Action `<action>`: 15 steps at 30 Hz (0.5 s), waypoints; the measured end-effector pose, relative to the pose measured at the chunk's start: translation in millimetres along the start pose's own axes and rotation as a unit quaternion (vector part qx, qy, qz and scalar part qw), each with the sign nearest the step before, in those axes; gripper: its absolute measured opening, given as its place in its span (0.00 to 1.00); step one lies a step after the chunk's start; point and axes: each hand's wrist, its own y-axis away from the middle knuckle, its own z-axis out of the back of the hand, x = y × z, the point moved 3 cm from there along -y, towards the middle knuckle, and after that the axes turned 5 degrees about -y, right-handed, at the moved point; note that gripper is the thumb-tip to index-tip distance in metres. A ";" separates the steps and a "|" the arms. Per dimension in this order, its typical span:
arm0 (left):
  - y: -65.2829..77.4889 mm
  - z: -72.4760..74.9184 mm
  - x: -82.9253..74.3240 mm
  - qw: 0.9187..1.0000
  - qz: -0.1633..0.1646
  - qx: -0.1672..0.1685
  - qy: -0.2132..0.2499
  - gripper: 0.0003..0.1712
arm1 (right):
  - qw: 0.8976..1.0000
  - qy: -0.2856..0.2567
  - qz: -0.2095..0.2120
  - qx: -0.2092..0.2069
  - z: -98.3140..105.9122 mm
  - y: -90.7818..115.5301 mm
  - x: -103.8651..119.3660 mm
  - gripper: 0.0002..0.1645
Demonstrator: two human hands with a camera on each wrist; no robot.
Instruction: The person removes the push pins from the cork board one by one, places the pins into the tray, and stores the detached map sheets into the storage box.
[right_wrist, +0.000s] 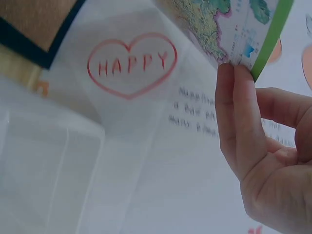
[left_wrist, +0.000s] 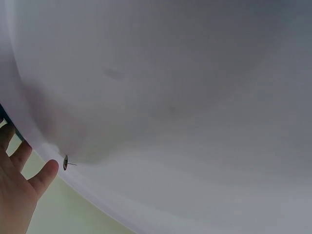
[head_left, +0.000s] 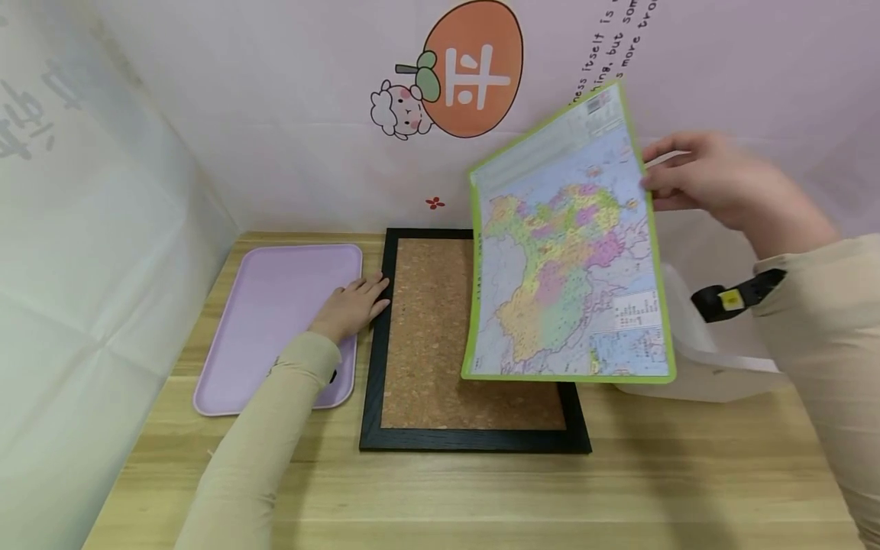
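Note:
My right hand pinches a green-edged map by its right edge. The map is raised and tilted over a black-framed corkboard, hiding the upper right of it. In the right wrist view, fingers and thumb grip the map's corner. With fingers spread, my left hand rests at the corkboard's left frame, overlapping the right side of a purple tray. A thumbtack lies near the tray's rim, just beyond a fingertip, in the left wrist view.
A whitish plastic bin stands on the wooden table right of the corkboard, partly behind the map and right arm. Behind the table hangs a printed cloth backdrop, and another white sheet closes off the left side.

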 end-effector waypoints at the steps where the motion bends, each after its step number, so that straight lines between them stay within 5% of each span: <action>1: 0.3 0.3 -0.3 1.000 -0.001 0.000 0.000 0.33 | 1.000 -0.009 0.000 -0.006 7.5 1.3 -1.1 0.12; 15: -0.4 2.0 -2.3 1.000 0.000 0.002 0.000 0.33 | 0.988 -0.092 0.030 -0.117 96.5 22.0 -25.8 0.13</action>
